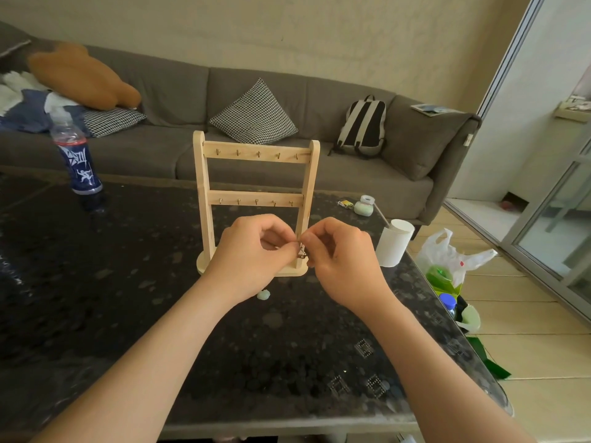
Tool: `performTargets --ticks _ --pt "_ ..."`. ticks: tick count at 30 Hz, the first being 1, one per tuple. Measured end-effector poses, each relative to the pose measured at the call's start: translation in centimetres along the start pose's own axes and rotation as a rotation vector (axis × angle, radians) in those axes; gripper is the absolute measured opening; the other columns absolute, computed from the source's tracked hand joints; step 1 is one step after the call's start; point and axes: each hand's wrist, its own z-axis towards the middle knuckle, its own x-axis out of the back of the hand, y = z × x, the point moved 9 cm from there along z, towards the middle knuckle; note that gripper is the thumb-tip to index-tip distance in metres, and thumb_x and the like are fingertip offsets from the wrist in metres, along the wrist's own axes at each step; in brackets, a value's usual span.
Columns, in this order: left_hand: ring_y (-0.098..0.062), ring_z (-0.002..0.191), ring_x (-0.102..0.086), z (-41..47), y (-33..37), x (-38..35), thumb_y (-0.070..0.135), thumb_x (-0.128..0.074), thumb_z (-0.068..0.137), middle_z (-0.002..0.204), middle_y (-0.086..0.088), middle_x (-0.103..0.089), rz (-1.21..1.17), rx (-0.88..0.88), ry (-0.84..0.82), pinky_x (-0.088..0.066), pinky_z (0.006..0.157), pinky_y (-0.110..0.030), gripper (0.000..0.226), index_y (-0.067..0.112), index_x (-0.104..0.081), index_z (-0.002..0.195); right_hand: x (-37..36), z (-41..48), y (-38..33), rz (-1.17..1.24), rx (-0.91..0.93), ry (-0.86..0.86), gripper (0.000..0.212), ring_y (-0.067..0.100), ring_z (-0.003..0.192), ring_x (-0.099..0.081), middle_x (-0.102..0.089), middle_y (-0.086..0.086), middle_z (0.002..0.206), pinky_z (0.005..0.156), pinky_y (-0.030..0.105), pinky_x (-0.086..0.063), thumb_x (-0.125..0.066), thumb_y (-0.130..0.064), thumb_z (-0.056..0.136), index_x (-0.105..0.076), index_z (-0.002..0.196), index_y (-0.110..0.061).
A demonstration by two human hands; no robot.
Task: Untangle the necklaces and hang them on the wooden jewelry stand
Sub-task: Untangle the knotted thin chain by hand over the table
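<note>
Head view: left hand (252,251) and right hand (343,255) pinch the necklaces (301,254), grips close together, likely picking knots before the stand (200,174).

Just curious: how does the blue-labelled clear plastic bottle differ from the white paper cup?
The blue-labelled clear plastic bottle is taller and narrow-necked; the white paper cup is shorter, open-topped, with a stick in it. The bottle stands left of the wooden jewelry stand, the cup right. Both stand on the dark table.
</note>
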Motion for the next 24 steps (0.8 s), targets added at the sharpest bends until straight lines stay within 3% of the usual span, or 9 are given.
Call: performTargets --ticks 5,10,13,16,20,24 --pt "-0.014 0.097 -0.072 0.0 -0.8 -0.4 0.027 -0.072 0.099 0.097 0.007 -0.074 -0.072 0.121 -0.023 -0.058 0.087 -0.031 0.002 0.027 -0.074 0.1 -0.5 0.1 -0.5 -0.052 0.049 -0.032 0.012 0.008 0.079 -0.067 -0.069 -0.013 0.085 0.071 0.022 -0.056 -0.061 -0.021 0.107 -0.063 0.096 -0.027" --pt "-0.013 0.098 -0.073 0.1 -1.6 0.5 0.025 -0.067 0.102 0.1 0.003 -0.075 -0.271 0.217 0.05 -0.059 0.1 -0.044 0.006 0.024 -0.073 0.103 -1.5 0.0 -0.4 -0.088 0.065 -0.121 0.009 0.002 0.081 -0.063 -0.063 -0.018 0.088 0.071 0.009 -0.044 -0.058 -0.023 0.109 -0.061 0.101 -0.026" --pt "-0.013 0.1 -0.071 0.1 -1.6 0.8 0.024 -0.068 0.102 0.101 0.003 -0.074 -0.288 0.207 0.082 -0.059 0.099 -0.041 0.004 0.025 -0.071 0.104 -1.7 -0.2 -0.7 -0.072 0.088 -0.132 0.008 -0.001 0.078 -0.061 -0.064 -0.016 0.087 0.07 0.009 -0.045 -0.059 -0.021 0.108 -0.063 0.102 -0.024" --pt "-0.011 0.097 -0.068 0.0 -1.2 1.0 0.024 -0.067 0.103 0.101 0.007 -0.072 -0.201 0.138 0.094 -0.058 0.092 -0.033 0.004 0.027 -0.069 0.105 -1.1 -0.3 -1.1 -0.03 0.1 -0.075 0.01 0.001 0.074 -0.061 -0.067 -0.013 0.08 0.068 0.01 -0.045 -0.064 -0.016 0.102 -0.068 0.095 -0.021" --pt "-0.012 0.1 -0.067 0.2 -1.2 0.5 0.021 -0.064 0.105 0.106 0.01 -0.07 0.006 0.099 0.052 -0.058 0.095 -0.031 0.014 0.026 -0.071 0.116 0.3 0.0 -0.2 0.146 -0.02 0.023 0.015 0.005 0.066 -0.062 -0.072 -0.006 0.075 0.062 0.014 -0.047 -0.065 -0.016 0.098 -0.073 0.087 -0.022" --pt "-0.011 0.104 -0.066 0.2 -1.2 -0.5 0.023 -0.061 0.107 0.112 0.011 -0.07 0.116 0.085 -0.021 -0.053 0.088 -0.021 0.018 0.027 -0.074 0.119 -1.1 -0.1 1.4 0.424 -0.242 -0.089 0.021 0.009 0.072 -0.065 -0.072 0.004 0.079 0.078 0.031 -0.055 -0.058 -0.024 0.106 -0.074 0.098 -0.012"
